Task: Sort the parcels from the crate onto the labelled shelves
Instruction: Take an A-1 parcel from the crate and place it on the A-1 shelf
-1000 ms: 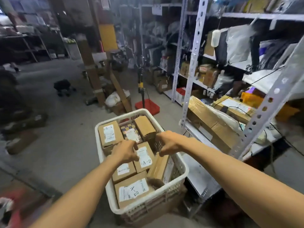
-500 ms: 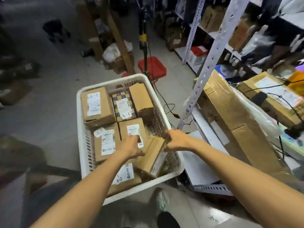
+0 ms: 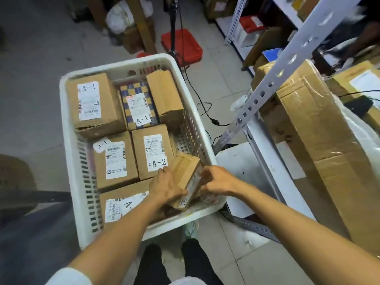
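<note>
A white plastic crate [image 3: 71, 153] on the floor holds several cardboard parcels. A small tilted parcel [image 3: 186, 173] leans in the crate's near right corner. My left hand [image 3: 167, 187] grips its left side and my right hand [image 3: 218, 181] grips its right side. Beside it lies a parcel labelled A-2 [image 3: 153, 149]. Farther back are a brown parcel labelled A-1 [image 3: 93, 101], a checkered A-1 parcel [image 3: 137, 105] and an unlabelled brown parcel [image 3: 164, 94]. Another labelled parcel [image 3: 121, 204] lies under my left forearm, its label partly hidden.
A grey metal shelf upright [image 3: 287, 64] slants past the crate's right side. Large taped cartons [image 3: 320, 128] fill the low shelf at right. A black cable [image 3: 202, 105] and a red pad [image 3: 183, 47] lie on the floor beyond the crate. My legs [image 3: 170, 264] stand just behind it.
The view has tilted down and closer to the crate. Both hands have closed in on the small tilted parcel; my right hand has moved from the crate's rim onto the parcel.
</note>
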